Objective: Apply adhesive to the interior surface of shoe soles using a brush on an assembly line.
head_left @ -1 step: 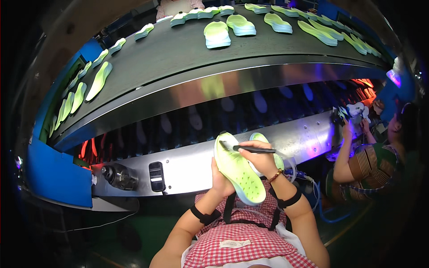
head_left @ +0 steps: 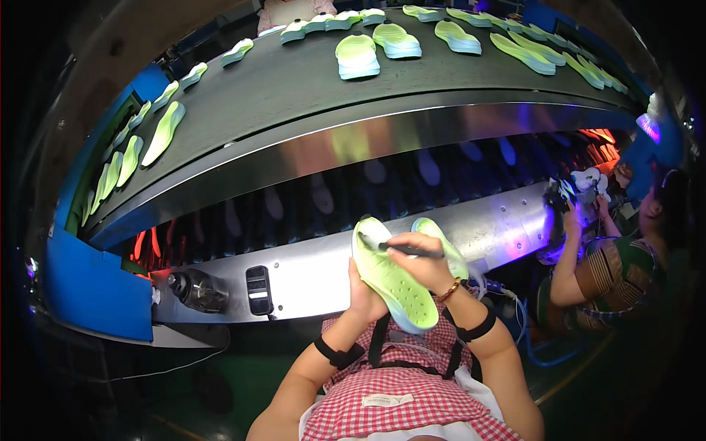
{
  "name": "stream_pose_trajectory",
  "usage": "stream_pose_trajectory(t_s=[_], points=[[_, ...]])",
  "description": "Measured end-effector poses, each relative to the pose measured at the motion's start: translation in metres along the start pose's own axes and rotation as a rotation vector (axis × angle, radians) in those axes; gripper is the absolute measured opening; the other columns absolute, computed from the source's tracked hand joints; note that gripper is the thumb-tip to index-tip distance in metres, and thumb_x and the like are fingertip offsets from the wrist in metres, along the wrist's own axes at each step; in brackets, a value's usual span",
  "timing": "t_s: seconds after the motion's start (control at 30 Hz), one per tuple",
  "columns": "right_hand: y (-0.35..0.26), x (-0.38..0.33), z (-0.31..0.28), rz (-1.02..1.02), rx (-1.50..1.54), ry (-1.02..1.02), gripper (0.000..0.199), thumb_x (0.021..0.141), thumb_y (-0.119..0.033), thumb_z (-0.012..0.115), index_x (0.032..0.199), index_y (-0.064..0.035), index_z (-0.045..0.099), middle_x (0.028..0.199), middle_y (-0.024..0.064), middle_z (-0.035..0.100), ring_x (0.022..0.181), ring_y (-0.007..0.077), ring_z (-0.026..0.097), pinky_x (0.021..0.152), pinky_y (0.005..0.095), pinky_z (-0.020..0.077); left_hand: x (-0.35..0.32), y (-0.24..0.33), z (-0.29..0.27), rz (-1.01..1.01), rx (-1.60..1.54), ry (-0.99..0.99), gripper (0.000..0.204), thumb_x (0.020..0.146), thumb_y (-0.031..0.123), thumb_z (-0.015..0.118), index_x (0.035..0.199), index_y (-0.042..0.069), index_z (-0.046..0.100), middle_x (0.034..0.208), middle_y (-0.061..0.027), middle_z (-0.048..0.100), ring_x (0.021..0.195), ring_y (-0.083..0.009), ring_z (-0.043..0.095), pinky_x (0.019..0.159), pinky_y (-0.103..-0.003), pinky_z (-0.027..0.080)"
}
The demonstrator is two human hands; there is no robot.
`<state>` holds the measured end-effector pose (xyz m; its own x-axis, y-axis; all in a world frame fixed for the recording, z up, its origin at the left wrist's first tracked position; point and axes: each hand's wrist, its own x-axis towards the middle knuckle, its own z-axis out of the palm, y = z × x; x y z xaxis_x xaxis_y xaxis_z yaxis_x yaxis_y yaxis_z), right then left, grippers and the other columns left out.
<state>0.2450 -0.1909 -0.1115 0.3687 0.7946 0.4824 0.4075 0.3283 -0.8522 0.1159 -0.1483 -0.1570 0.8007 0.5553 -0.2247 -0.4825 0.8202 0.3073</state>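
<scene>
Head view, my left hand [head_left: 362,294]: closed around the lime-green shoe sole [head_left: 392,275], propping it tilted above my lap, tread side up.
My right hand [head_left: 421,259]: pinching a dark pen [head_left: 412,251], tip touching the sole's upper end.
Second sole [head_left: 440,242]: just behind the first, under my right hand.
Conveyor belt [head_left: 309,88]: beyond, carrying rows of green soles [head_left: 358,55].
Co-worker [head_left: 625,257]: seated to my right, handling a white shoe [head_left: 581,184].
</scene>
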Motion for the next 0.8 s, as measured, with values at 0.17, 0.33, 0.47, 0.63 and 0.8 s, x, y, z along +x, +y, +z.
stream_pose_trajectory(t_s=[0.17,0.33,0.47,0.63,0.8], points=[[-0.027,-0.035,-0.004,-0.095,-0.089,-0.375,0.014,0.066,-0.007,0.064,0.080,-0.0042,0.063,0.079,0.0121,0.064,0.073,0.0265,0.062,0.066,0.0334,0.0468,0.001,0.034,-0.019,0.146,0.089,0.029,0.074,0.083,0.065,0.017,0.125,0.009,0.040,0.117,-0.0134,0.051,0.102,-0.0290,0.052,0.090,-0.043,0.041],[-0.049,-0.042,-0.031,0.086,0.076,-0.472,0.019,0.067,-0.004,0.067,0.086,-0.0015,0.066,0.081,0.0130,0.065,0.076,0.0222,0.063,0.068,0.0289,0.0492,-0.008,0.048,-0.013,0.005,0.123,-0.140,0.076,0.083,0.066,0.014,0.127,0.008,0.039,0.117,-0.0149,0.051,0.100,-0.0305,0.054,0.088,-0.044,0.043],[-0.043,0.000,-0.027,-0.021,0.023,-0.126,0.018,0.070,-0.001,0.068,0.087,-0.0001,0.065,0.087,0.0125,0.065,0.077,0.0179,0.062,0.069,0.0256,0.0497,-0.017,0.029,0.015,-0.071,0.047,-0.057,0.074,0.084,0.063,0.016,0.128,0.008,0.037,0.119,-0.0148,0.051,0.105,-0.0307,0.051,0.091,-0.043,0.042],[-0.062,-0.020,-0.024,-0.043,0.275,-0.489,0.020,0.066,-0.002,0.071,0.085,-0.0036,0.067,0.085,0.0095,0.065,0.080,0.0187,0.062,0.076,0.0293,0.0475,-0.015,0.035,0.026,-0.033,-0.001,-0.191,0.077,0.084,0.065,0.013,0.127,0.007,0.039,0.116,-0.0154,0.052,0.102,-0.0306,0.054,0.088,-0.042,0.043],[-0.051,-0.011,-0.034,-0.011,0.089,-0.230,0.020,0.067,-0.001,0.070,0.087,-0.0036,0.066,0.087,0.0098,0.065,0.082,0.0207,0.061,0.078,0.0305,0.0466,-0.013,0.040,0.036,0.146,0.149,-0.202,0.080,0.082,0.067,0.010,0.123,0.005,0.042,0.107,-0.0206,0.056,0.092,-0.0319,0.058,0.081,-0.042,0.047]])
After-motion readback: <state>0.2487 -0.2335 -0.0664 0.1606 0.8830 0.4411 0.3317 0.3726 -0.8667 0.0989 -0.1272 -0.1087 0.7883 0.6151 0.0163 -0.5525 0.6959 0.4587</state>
